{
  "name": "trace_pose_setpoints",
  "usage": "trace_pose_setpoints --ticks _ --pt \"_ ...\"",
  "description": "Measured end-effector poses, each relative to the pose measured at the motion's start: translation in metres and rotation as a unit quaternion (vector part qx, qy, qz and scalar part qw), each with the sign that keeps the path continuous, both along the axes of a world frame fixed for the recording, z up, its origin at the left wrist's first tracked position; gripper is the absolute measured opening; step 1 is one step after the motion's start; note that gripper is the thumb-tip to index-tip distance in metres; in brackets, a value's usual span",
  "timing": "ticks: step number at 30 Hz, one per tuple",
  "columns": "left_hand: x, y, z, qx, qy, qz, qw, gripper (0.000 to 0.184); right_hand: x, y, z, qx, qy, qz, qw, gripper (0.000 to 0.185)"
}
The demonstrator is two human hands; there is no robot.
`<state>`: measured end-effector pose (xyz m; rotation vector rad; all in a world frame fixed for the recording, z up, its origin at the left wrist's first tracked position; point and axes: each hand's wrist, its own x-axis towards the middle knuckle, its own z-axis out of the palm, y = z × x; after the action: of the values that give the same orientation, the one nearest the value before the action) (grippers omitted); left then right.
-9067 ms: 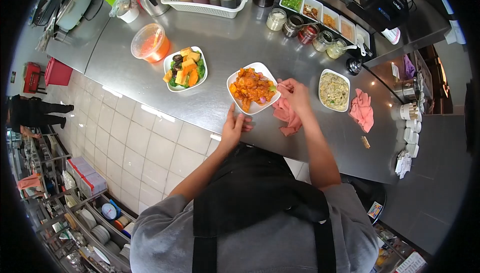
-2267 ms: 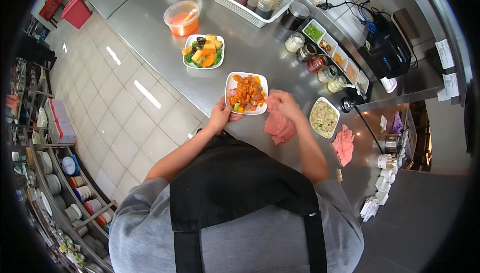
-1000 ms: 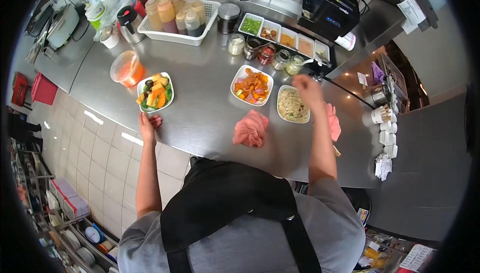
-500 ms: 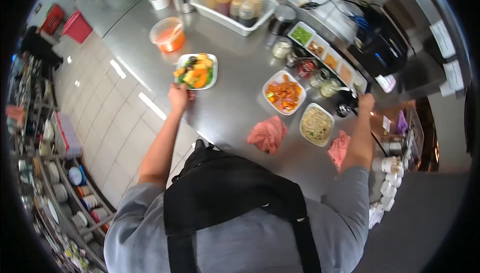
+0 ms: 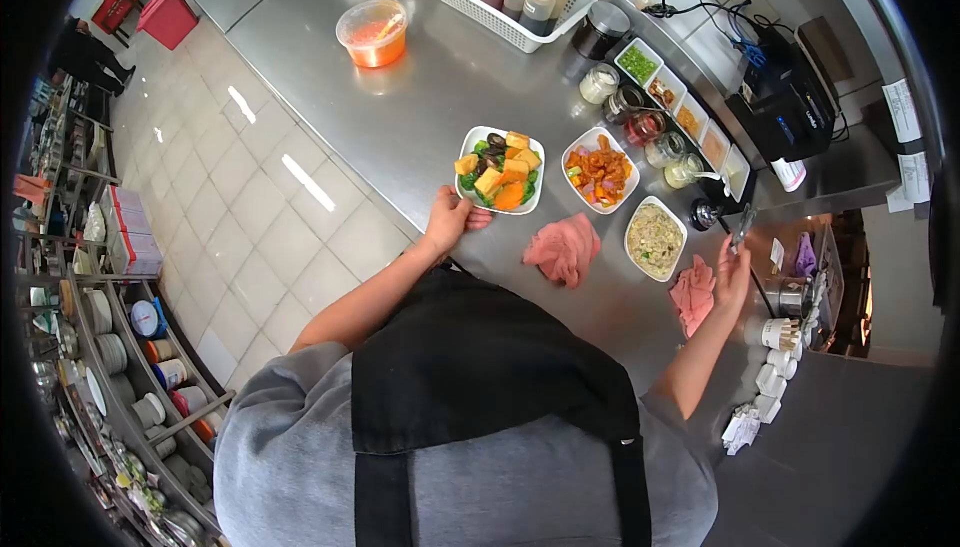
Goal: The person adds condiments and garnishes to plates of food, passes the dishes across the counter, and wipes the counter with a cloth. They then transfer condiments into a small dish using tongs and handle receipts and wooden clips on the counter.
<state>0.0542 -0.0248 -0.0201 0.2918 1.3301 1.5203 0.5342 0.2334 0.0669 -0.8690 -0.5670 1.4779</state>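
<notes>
My left hand (image 5: pixel 452 219) grips the near left edge of a white bowl (image 5: pixel 500 171) of tofu, broccoli, carrot and mushrooms. Right of it sits a white bowl (image 5: pixel 600 171) of orange-red sauced food, with a bowl of fried rice (image 5: pixel 655 239) beside that. In my right hand (image 5: pixel 733 265), at the right of the counter, is a small metal utensil (image 5: pixel 742 227), raised upright. One pink cloth (image 5: pixel 563 250) lies crumpled near the front edge; another pink cloth (image 5: pixel 692 295) lies just left of my right hand.
A tub of orange liquid (image 5: pixel 372 34) and a white basket of sauce bottles (image 5: pixel 510 9) stand farther back. Jars (image 5: pixel 643 128) and a topping tray (image 5: pixel 688 121) line the right rear. White containers (image 5: pixel 772 381) stand at right. A person (image 5: pixel 88 57) is far left.
My left hand has brought the tofu bowl right, beside the sauced bowl, after the sauced bowl was set near the rice. My right hand left the cloth and now holds a metal utensil.
</notes>
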Motion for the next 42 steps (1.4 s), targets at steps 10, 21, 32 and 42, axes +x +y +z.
trace_pose_setpoints --ticks 10,21,32,42 --pt "-0.018 -0.049 -0.006 -0.004 0.044 -0.116 0.992 0.049 -0.168 -0.133 0.023 -0.058 -0.234 0.328 0.913 0.040" --pt "-0.057 -0.076 0.000 0.025 0.077 -0.056 0.995 0.044 -0.323 -0.188 0.037 0.458 -0.754 0.221 0.415 0.043" --pt "-0.066 -0.096 -0.001 0.004 0.066 -0.016 0.998 0.044 -0.349 -0.172 0.039 0.524 -0.756 0.241 0.309 0.039" --pt "-0.065 -0.094 0.004 0.007 0.070 -0.002 0.998 0.045 -0.344 -0.151 0.029 0.420 -0.693 0.271 0.520 0.030"
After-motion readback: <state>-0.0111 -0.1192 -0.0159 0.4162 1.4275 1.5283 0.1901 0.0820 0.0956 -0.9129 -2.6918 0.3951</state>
